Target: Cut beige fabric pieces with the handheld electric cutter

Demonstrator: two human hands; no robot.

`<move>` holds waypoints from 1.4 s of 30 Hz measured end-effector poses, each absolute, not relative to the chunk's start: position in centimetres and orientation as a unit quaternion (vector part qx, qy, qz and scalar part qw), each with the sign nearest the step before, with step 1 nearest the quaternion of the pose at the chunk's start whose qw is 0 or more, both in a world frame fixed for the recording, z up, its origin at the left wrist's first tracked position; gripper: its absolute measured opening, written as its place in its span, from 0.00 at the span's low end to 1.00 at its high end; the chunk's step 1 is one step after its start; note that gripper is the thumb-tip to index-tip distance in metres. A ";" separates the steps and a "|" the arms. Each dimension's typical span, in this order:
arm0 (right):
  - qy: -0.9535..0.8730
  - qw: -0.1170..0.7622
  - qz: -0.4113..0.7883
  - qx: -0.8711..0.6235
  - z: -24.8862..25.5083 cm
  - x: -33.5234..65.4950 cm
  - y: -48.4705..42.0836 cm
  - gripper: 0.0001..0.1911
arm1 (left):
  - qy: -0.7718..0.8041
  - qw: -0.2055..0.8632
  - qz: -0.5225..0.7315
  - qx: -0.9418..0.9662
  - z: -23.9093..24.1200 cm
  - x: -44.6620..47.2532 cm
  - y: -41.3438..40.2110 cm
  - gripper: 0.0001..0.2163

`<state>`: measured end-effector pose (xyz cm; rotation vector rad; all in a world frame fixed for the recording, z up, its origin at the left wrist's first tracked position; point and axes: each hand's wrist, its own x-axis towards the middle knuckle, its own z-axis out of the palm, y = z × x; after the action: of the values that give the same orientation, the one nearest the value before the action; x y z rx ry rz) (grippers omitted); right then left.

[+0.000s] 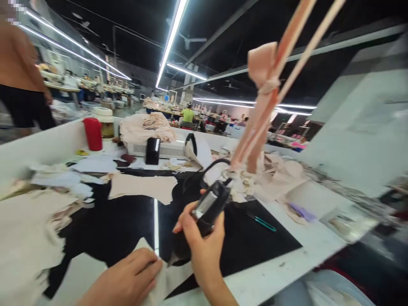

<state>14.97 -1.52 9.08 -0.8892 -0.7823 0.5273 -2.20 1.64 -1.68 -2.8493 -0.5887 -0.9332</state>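
So, at my far left a layered heap of cream fabric pieces (25, 238) overlaps a flat black mat (95, 225), and farther back a red plastic container (93, 134) stands beside a jar with a white lid (107, 127). My left hand (127, 276) rests palm down with bent fingers on a pale cream piece of cloth (161, 289); whether it pinches the cloth or only presses it, I cannot tell. Behind that, a wide cream panel with curved edges (142, 187) lies on the mat. Just right of the cloth, my right hand (204, 242) is wrapped around a black corded handheld tool with a silver plate (212, 204), tilted over the mat. Rightmost on the mat lie slim teal-handled snips (264, 223)
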 end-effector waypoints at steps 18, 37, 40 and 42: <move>-0.367 0.793 0.247 -0.419 9.5 15.1 -2.0 0.30 | -0.188 -0.010 -0.287 -0.939 2.0 -2.2 0.2 0.08; -0.381 0.789 0.249 -0.413 9.1 14.6 -1.7 0.24 | -0.162 0.030 -0.280 -0.946 1.0 -2.0 0.6 0.08; -0.379 0.789 0.245 -0.417 9.2 14.3 -1.7 0.22 | -0.162 0.026 -0.284 -0.945 1.1 -2.1 0.5 0.08; -0.393 0.784 0.244 -0.414 9.2 14.5 -1.7 0.23 | -0.159 0.020 -0.282 -0.946 1.2 -2.2 0.5 0.08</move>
<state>14.53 -1.67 9.16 -0.8935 -0.8490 0.5271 -2.20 0.50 1.23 -2.9347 -0.4928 -0.8740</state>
